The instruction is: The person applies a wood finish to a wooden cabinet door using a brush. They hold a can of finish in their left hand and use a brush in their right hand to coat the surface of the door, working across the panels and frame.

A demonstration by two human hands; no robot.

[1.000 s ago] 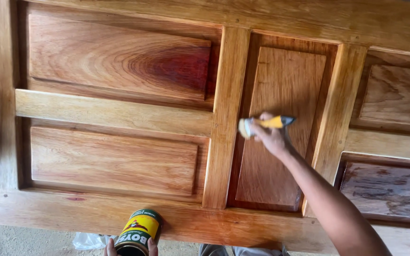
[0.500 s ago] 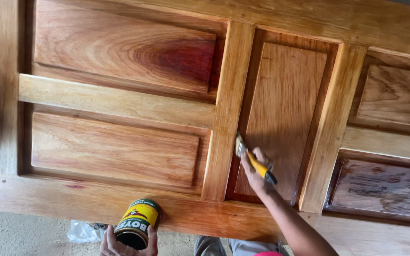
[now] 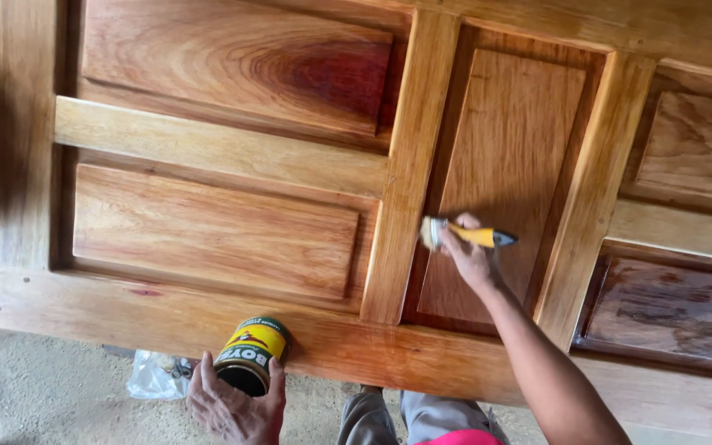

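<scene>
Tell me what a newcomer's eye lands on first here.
The big glossy wooden panelled door fills the view, with a dark red grain patch at upper centre. On its tall middle panel, the right hand holds a yellow-handled brush. At the lower edge, the left hand grips an open yellow can.

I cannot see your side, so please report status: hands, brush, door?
Right hand holds brush on door panel. Left hand holds open can. Nothing in the way.

The right hand (image 3: 470, 257) has lifted the yellow-handled paintbrush (image 3: 465, 234) back up the upright recessed wooden panel (image 3: 512, 148), bristles now turned leftward, while the left hand (image 3: 236, 404) has raised the yellow-labelled varnish tin (image 3: 250, 354) further into sight
</scene>
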